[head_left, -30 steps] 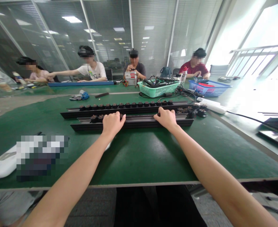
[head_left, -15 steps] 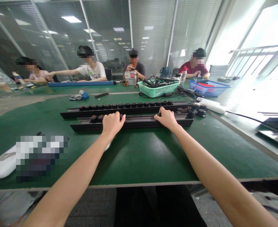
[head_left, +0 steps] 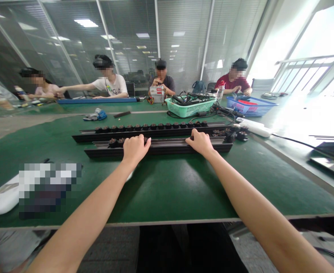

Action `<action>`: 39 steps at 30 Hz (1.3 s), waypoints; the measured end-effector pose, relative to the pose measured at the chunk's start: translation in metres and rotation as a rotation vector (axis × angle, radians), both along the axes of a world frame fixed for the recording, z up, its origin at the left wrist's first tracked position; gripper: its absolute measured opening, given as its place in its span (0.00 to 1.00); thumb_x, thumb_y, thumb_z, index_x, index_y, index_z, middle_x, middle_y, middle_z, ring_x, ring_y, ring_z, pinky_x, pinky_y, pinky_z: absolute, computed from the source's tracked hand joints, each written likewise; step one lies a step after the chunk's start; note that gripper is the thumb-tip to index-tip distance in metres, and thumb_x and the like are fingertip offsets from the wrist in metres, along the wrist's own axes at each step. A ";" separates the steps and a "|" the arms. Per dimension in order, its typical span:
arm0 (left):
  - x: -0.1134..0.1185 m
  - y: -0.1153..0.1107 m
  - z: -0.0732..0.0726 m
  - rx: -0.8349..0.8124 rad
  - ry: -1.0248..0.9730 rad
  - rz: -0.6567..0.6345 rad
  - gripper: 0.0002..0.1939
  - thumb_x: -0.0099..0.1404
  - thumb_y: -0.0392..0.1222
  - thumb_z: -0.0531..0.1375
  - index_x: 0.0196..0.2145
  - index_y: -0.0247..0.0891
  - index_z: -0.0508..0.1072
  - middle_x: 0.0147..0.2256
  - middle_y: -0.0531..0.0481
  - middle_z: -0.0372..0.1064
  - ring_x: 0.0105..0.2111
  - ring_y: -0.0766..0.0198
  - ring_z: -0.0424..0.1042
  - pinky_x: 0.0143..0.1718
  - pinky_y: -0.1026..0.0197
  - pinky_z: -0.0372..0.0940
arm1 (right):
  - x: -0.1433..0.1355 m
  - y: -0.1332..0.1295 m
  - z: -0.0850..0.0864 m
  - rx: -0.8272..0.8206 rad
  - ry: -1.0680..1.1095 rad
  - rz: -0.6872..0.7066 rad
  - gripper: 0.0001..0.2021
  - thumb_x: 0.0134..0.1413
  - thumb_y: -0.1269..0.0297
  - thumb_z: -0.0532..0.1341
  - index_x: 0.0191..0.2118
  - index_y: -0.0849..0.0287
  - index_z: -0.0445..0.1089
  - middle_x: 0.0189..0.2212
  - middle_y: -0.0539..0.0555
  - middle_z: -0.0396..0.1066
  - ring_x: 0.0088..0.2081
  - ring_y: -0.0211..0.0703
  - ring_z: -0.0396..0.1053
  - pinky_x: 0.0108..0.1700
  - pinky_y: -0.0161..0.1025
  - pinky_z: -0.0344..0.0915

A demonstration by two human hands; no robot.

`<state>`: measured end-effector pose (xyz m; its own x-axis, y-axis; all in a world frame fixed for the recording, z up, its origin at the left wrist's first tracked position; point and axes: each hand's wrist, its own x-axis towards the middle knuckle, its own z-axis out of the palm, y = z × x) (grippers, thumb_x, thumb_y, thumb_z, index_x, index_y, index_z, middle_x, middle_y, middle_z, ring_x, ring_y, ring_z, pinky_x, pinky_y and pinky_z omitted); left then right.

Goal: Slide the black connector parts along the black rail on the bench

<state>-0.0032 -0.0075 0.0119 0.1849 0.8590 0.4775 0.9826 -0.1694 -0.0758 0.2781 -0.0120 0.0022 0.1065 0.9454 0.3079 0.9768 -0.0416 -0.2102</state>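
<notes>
A long black rail (head_left: 167,149) with a grey channel lies across the green table in front of me. At its left part, my left hand (head_left: 135,149) is closed over the channel, its thumb pointing right; the curled fingers hide what they grip. Small black parts with brownish tops (head_left: 113,142) sit in the channel just left of that hand. Farther right, my right hand (head_left: 201,142) is closed in a pinch at the channel, with a small dark part partly visible under its fingers. Behind lies a second black rail (head_left: 155,132) carrying a row of similar parts (head_left: 145,126).
Loose black parts (head_left: 242,134) lie at the right rail ends beside a white power strip (head_left: 254,127). Farther back stand a green basket (head_left: 191,110) of cables and a blue basket (head_left: 252,107). A blue-grey cloth (head_left: 95,115) lies left. Several people sit across the table.
</notes>
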 end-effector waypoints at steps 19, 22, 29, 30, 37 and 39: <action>0.000 -0.001 0.000 -0.003 0.013 0.009 0.28 0.76 0.55 0.44 0.42 0.33 0.77 0.37 0.35 0.79 0.40 0.45 0.78 0.44 0.50 0.64 | -0.003 -0.004 0.003 0.015 -0.031 -0.010 0.13 0.63 0.60 0.53 0.46 0.58 0.70 0.38 0.62 0.78 0.45 0.57 0.74 0.47 0.45 0.56; 0.000 0.000 0.000 -0.005 0.001 0.002 0.29 0.76 0.56 0.43 0.42 0.33 0.77 0.38 0.34 0.79 0.41 0.45 0.78 0.44 0.50 0.63 | -0.003 -0.005 0.004 0.019 -0.035 -0.023 0.12 0.63 0.60 0.53 0.45 0.58 0.70 0.38 0.61 0.78 0.44 0.56 0.74 0.47 0.45 0.56; 0.000 0.000 0.000 -0.006 0.006 0.009 0.29 0.75 0.56 0.43 0.43 0.33 0.77 0.38 0.34 0.79 0.41 0.45 0.78 0.44 0.49 0.64 | 0.010 -0.001 0.000 -0.003 0.018 0.029 0.12 0.62 0.55 0.55 0.44 0.56 0.68 0.37 0.57 0.78 0.42 0.55 0.73 0.47 0.44 0.56; 0.000 0.000 0.000 -0.003 0.010 0.008 0.29 0.75 0.56 0.43 0.43 0.33 0.77 0.38 0.34 0.79 0.41 0.45 0.78 0.44 0.49 0.64 | 0.012 -0.001 0.000 -0.004 0.022 0.038 0.12 0.62 0.54 0.56 0.44 0.56 0.68 0.36 0.57 0.78 0.42 0.55 0.73 0.48 0.44 0.56; 0.000 0.000 0.000 0.009 0.028 0.006 0.29 0.75 0.56 0.43 0.42 0.33 0.77 0.37 0.34 0.79 0.40 0.45 0.78 0.43 0.50 0.64 | 0.010 -0.001 -0.002 0.015 0.017 0.030 0.12 0.62 0.55 0.55 0.43 0.56 0.67 0.36 0.57 0.77 0.42 0.55 0.73 0.48 0.44 0.55; 0.000 0.000 0.000 0.003 0.027 0.013 0.29 0.75 0.56 0.43 0.42 0.33 0.77 0.38 0.34 0.79 0.40 0.45 0.78 0.43 0.50 0.64 | 0.009 -0.001 -0.001 0.016 0.014 0.026 0.12 0.62 0.55 0.55 0.44 0.56 0.68 0.36 0.58 0.77 0.42 0.55 0.73 0.47 0.44 0.55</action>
<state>-0.0031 -0.0071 0.0116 0.1867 0.8600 0.4750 0.9823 -0.1564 -0.1031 0.2872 -0.0134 0.0010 0.0859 0.9431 0.3213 0.9745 -0.0125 -0.2239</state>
